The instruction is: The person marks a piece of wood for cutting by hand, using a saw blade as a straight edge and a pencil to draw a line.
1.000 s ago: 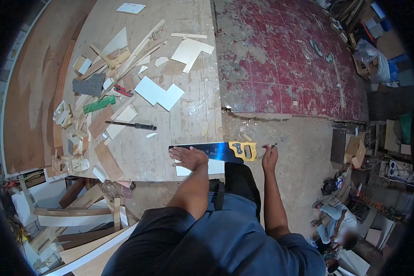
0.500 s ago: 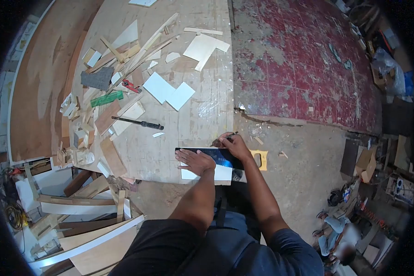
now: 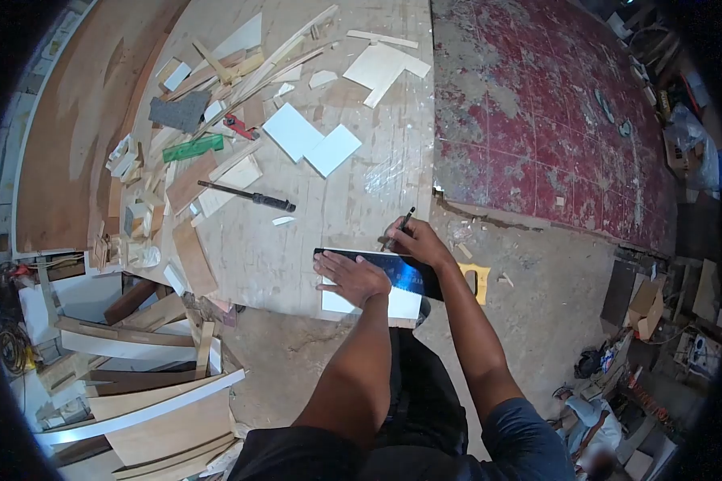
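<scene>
A handsaw with a dark blade point(image 3: 410, 276) and a yellow handle point(image 3: 483, 284) lies across a white board point(image 3: 342, 304) at the table's near edge. My left hand point(image 3: 356, 276) rests flat on the blade's left part, fingers stretched out and slightly apart. Just beyond the blade's far edge, my right hand point(image 3: 419, 243) grips a dark pencil point(image 3: 410, 215), its point down close to that edge. The handle sticks out past the table, right of my right forearm.
Wood offcuts, white board pieces point(image 3: 333, 151), a green plastic piece point(image 3: 193, 147), a red tool point(image 3: 239, 127) and a black rod-like tool point(image 3: 257, 197) lie on the table point(image 3: 385, 196). Scrap boards point(image 3: 164, 421) are piled at lower left. A person point(image 3: 598, 433) sits at lower right.
The view has shifted, moving the table rightward in the picture. The pencil in my right hand now stands more upright. My left hand stays flat on the saw blade.
</scene>
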Demonstrator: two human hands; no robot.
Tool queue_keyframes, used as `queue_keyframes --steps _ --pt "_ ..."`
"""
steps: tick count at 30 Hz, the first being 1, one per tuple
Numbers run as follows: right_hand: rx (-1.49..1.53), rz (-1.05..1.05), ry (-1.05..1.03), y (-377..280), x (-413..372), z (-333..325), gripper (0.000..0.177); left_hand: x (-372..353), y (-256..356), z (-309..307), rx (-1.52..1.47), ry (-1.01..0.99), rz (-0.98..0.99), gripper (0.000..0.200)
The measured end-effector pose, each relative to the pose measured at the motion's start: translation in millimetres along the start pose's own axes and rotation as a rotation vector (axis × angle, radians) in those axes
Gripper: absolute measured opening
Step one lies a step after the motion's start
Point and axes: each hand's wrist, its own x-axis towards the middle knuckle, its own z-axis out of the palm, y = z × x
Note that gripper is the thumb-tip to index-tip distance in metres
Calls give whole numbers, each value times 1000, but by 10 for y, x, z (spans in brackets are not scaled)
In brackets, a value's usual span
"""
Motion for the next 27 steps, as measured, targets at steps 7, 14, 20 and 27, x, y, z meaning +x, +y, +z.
queue_keyframes --steps 7,14,20,27 --pt "-57 -50 -45 21 -69 23 16 -9 -33 9 -100 -5 9 72" --pt "-64 -45 -7 0 -78 53 17 1 -29 34 -72 -3 17 73" --pt "-166 -96 -24 72 -63 30 16 -9 -44 54 -75 -13 22 75" --pt "-69 -72 -31 54 -64 49 16 -7 -47 45 -99 17 25 72"
